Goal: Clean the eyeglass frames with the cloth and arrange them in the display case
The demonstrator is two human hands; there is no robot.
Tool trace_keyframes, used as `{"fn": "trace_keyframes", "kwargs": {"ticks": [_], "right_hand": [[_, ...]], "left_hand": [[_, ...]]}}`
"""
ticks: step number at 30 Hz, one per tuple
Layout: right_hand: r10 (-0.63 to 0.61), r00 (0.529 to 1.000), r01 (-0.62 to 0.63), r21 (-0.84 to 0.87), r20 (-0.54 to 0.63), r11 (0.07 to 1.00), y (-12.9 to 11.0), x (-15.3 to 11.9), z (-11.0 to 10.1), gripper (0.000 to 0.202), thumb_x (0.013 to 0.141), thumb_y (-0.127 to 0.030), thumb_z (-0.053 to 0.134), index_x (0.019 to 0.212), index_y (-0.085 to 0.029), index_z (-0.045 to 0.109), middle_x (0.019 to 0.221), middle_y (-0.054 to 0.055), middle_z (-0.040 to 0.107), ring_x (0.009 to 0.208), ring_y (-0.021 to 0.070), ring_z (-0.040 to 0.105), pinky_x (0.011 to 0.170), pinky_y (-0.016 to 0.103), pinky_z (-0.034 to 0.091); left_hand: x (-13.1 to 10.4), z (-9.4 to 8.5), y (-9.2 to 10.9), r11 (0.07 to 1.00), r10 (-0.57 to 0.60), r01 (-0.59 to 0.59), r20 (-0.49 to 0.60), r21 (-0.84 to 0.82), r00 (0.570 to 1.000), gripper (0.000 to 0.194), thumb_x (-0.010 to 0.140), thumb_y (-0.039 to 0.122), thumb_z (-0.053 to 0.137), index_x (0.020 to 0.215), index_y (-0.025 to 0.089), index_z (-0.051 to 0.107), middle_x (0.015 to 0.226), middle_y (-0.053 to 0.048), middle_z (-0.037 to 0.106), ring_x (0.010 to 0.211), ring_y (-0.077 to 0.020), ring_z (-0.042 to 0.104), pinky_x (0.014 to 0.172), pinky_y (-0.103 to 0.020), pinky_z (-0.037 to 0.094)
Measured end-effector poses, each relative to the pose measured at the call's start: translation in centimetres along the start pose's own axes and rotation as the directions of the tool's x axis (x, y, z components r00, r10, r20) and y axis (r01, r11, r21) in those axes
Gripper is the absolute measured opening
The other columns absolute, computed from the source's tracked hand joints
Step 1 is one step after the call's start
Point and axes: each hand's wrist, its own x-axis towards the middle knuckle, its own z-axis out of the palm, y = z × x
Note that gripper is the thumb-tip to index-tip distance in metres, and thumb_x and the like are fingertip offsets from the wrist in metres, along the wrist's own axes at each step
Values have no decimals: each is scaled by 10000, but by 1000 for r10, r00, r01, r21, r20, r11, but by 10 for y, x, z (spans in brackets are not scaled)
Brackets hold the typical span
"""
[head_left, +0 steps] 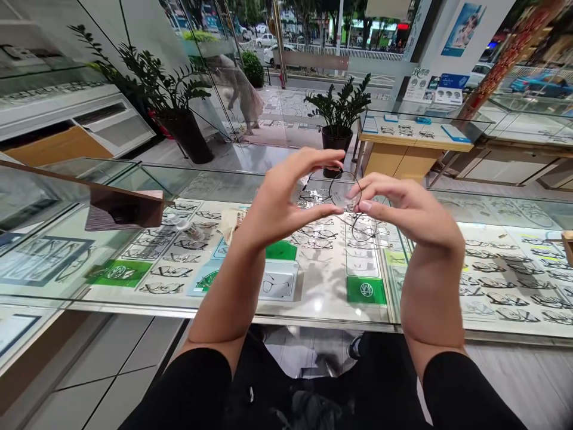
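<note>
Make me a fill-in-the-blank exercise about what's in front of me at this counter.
The glasses between the left hand and right hand have ____ lenses.
The sleeves are ____.
The logo card in the display counter is ____.
Beyond the counter, leafy plants stand in dark ____.

Missing words: round; black; green; pots.

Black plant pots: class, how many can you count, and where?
2: one pot at upper left, another pot at upper centre, left of the wooden cabinet. Others may be hidden.
</note>
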Motion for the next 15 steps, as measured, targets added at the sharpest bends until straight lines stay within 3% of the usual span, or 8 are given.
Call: {"fn": "trace_keyframes", "kwargs": {"ticks": [4, 9, 15], "right_hand": [[69, 998, -70, 227, 13, 971, 38, 1, 14, 367, 921, -600, 818, 892, -233, 812, 1160, 87, 716, 1065, 238, 643, 1000, 440, 519], [166, 984, -138, 322, -61, 937, 90, -11, 40, 399, 866, -640, 850, 848, -244, 810, 1177, 80, 682, 1127, 252, 624, 1050, 447, 492], [183, 979, -124, 449, -89, 885, 130, -19, 60, 369, 857, -615, 868, 847, -252, 798, 1341, 79, 670, 1331, 275, 593, 1185, 458, 428]], "left_hand": [[-16, 19, -23, 974, -191, 183, -52, -131, 980, 754, 795, 673, 895, 1396, 267, 690, 1372, -122, 734, 1300, -281, 701, 1181, -449, 565], [-45, 46, -50, 900, -363, 350, -1, -259, 932, 649, 791, 597, 924, 1309, 245, 756, 1351, -123, 711, 1264, -269, 711, 1163, -452, 573], [-60, 68, -57, 788, -475, 453, 55, -416, 878, 636, 762, 526, 949, 1277, 200, 766, 1258, -127, 736, 1083, -231, 738, 990, -423, 655]]}}
